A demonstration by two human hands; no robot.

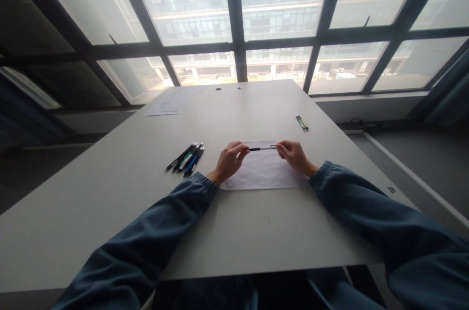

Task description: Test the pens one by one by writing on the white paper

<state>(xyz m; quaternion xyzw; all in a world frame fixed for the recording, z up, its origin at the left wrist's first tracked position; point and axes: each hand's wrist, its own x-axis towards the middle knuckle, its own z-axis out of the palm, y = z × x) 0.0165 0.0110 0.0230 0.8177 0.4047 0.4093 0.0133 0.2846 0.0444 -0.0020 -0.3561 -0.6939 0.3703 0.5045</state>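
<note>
Between my two hands a slim pen (262, 148), part black and part clear or white, is held level above a white sheet of paper (264, 175). My left hand (230, 158) pinches its dark end, fingers closed. At the other end, my right hand (293, 155) is closed on the tip, which its fingers partly hide. Left of the paper lies a loose bunch of several pens (186, 158), mostly black with some green, white and blue. Off to the right, a couple of greenish pens (302, 123) lie side by side.
The white table (110, 188) reaches toward a wall of windows (205, 2). More paper sheets (170, 101) lie at its far left. Two small round fittings, one a dark disc (218, 89), sit near the far edge. A small dark mark (391, 190) is by the right edge.
</note>
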